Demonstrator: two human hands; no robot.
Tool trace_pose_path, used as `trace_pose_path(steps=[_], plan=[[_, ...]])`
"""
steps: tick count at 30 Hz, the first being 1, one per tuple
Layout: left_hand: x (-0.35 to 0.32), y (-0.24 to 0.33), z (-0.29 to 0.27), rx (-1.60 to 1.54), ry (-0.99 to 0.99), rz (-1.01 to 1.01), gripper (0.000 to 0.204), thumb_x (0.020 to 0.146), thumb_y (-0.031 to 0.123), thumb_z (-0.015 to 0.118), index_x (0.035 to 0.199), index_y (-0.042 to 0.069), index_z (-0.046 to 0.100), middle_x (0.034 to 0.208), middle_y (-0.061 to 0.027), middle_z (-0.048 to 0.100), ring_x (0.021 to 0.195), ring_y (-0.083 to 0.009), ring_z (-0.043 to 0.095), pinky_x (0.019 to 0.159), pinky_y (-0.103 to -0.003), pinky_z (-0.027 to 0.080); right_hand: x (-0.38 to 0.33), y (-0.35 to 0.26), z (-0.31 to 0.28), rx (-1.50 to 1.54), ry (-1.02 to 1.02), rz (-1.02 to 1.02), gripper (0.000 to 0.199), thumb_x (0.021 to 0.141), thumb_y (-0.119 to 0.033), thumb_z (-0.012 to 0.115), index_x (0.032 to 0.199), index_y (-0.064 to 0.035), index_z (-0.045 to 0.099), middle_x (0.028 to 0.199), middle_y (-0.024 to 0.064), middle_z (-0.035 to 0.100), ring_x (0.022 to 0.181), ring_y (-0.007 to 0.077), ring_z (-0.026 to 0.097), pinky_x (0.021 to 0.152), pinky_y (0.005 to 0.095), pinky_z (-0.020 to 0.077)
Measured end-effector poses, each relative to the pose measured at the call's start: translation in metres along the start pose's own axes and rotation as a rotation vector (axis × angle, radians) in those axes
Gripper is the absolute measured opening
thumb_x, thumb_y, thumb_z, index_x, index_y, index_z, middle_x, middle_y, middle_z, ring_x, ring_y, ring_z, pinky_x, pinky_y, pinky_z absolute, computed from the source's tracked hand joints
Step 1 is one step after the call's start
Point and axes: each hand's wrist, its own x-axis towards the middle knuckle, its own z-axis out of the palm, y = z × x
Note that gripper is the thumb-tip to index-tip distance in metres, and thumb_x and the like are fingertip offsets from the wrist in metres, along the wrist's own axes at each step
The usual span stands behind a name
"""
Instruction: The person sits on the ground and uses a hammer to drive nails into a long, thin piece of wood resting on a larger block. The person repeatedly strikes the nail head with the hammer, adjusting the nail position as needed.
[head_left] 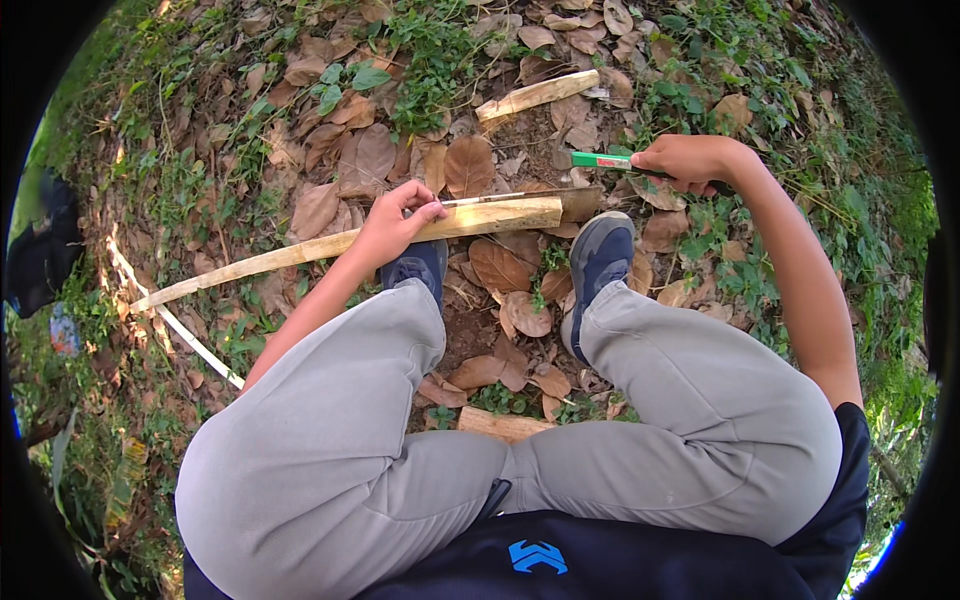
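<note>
A long pale strip of split wood (470, 218) lies across the ground in front of my feet, its thin end reaching far left. My left hand (395, 222) rests at this wood, thumb and fingers pinched on one end of a thin, pale stick-like piece (478, 200) along its far edge. At the wood's right end a flat, brownish piece (581, 204) shows; its kind is unclear. Off to the right, my right hand (690, 163) is closed round the black grip of a green-handled hammer (603, 160), held above the leaves. The hammer's greyish head is blurred.
A shorter piece of split wood (540, 94) lies beyond the hammer. Another wood piece (503, 424) sits between my legs, and a narrow white strip (200, 347) at left. My shoes (604, 262) stand on dry leaves; a dark bag-like object (45, 240) is far left.
</note>
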Motion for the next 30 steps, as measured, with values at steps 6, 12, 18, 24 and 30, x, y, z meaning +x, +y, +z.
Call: trace_pose_path(steps=[6, 12, 18, 24, 30], plan=[[-0.005, 0.005, 0.020, 0.144, 0.070, 0.032, 0.015, 0.100, 0.017, 0.069, 0.103, 0.002, 0.065, 0.084, -0.0042, 0.072, 0.074, -0.0110, 0.062, 0.071, -0.029, 0.050, 0.028, 0.023, 0.033, -0.253, 0.184, -0.207, 0.059, 0.111, -0.053, 0.038, 0.104, -0.0014, 0.065, 0.087, 0.0165, 0.068, 0.074, 0.0316, 0.070, 0.065, 0.0458, 0.0549], [-0.008, 0.007, 0.020, 0.138, 0.201, 0.113, 0.015, 0.100, 0.017, 0.070, 0.102, 0.002, 0.066, 0.085, -0.0044, 0.073, 0.078, -0.0135, 0.065, 0.074, -0.030, 0.052, 0.009, 0.002, 0.027, -0.141, 0.107, -0.032, 0.059, 0.109, -0.052, 0.041, 0.108, -0.0019, 0.070, 0.099, 0.0201, 0.071, 0.091, 0.0371, 0.071, 0.084, 0.0490, 0.0543], [-0.006, 0.012, 0.003, 0.182, 0.266, 0.095, 0.016, 0.098, 0.018, 0.071, 0.099, 0.002, 0.069, 0.088, -0.0060, 0.073, 0.083, -0.0157, 0.067, 0.078, -0.032, 0.052, 0.020, 0.013, 0.024, -0.292, 0.176, -0.082, 0.050, 0.108, -0.048, 0.045, 0.106, -0.0055, 0.071, 0.091, 0.0193, 0.071, 0.086, 0.0384, 0.071, 0.083, 0.0521, 0.0531], [-0.010, 0.006, -0.009, 0.313, 0.268, 0.095, 0.019, 0.097, 0.020, 0.073, 0.101, 0.002, 0.070, 0.092, -0.0084, 0.073, 0.089, -0.0189, 0.068, 0.081, -0.033, 0.052, 0.042, 0.038, 0.033, -0.506, 0.522, -0.221, 0.038, 0.108, -0.042, 0.049, 0.114, -0.0114, 0.070, 0.090, 0.0156, 0.074, 0.093, 0.0355, 0.071, 0.082, 0.0515, 0.0529], [-0.014, -0.001, -0.006, 0.193, 0.274, 0.097, 0.019, 0.098, 0.020, 0.072, 0.103, 0.002, 0.071, 0.094, -0.0074, 0.074, 0.092, -0.0172, 0.069, 0.086, -0.032, 0.053, 0.057, 0.042, 0.037, -0.696, 0.795, -0.394, 0.040, 0.105, -0.045, 0.052, 0.107, -0.0093, 0.069, 0.088, 0.0148, 0.075, 0.088, 0.0345, 0.073, 0.076, 0.0490, 0.0552]])
